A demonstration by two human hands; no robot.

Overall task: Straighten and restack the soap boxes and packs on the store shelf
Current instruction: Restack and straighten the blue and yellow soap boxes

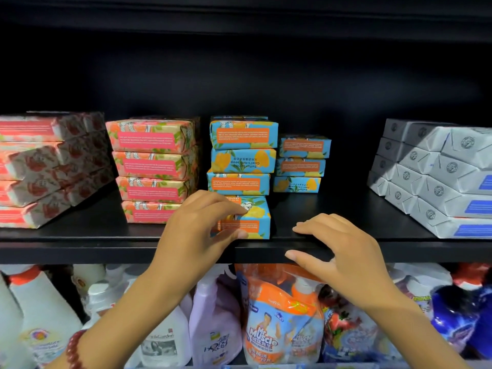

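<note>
- Centrally, at the lower middle of the frame, a blue soap box (255, 225) is seen lying flat at the front edge of the shelf (346, 209). Its long axis runs left to right and its orange-labelled long side faces the camera.
- The lettering on its top face is read upside down.
- This box is set forward of the three blue boxes (242, 158) stacked above and behind it, which also lie long axis left to right.
- The left hand (202, 225) is closed round the box's left end: its fingers (231, 207) are curled over the top face and the thumb is pressed to the front face.
- The right hand (343, 251) is held at the shelf lip to the right of the box, its fingers (314, 227) loosely spread with nothing in them; contact with the shelf cannot be told.
- A lower stack of three blue boxes (300, 163) stands behind and to the right.
- A pink floral stack (154, 166) of four is placed just left of the blue ones, red-and-white packs (40, 169) at the left edge, and grey boxes (439, 177) at the right.
- Below the shelf, bottles and an orange refill pouch (269, 328) are ranged.
</note>
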